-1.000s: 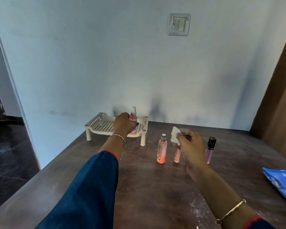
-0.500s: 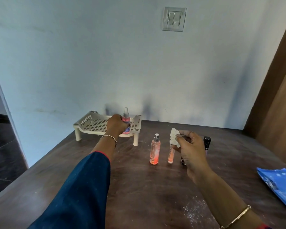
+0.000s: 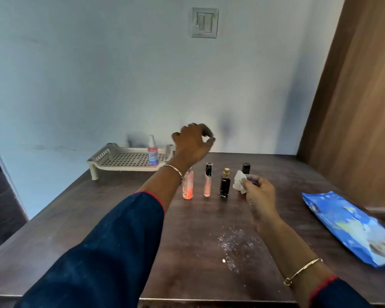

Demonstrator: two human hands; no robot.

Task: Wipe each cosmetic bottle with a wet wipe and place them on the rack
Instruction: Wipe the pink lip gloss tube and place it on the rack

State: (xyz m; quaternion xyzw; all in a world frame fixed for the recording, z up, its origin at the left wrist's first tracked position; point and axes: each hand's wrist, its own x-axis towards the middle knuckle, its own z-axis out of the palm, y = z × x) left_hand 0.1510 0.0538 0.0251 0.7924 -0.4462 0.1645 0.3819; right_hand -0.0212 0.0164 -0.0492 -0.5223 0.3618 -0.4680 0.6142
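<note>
wall switch (image 3: 204, 22), powder specks (image 3: 238, 243) on tbl (image 3: 187, 263)

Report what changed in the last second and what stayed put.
The left hand let go of the pink spray bottle, which now stands alone on the rack, and lifted away to the right, over the row of bottles on the table. The right hand still pinches the wet wipe; the row and the blue wipe pack stayed put.

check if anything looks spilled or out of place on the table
Yes: white powdery specks lie scattered on the table towards its front edge, between the arms; it looks like a spill. The bottles all stand upright, one of them on the rack.
</note>
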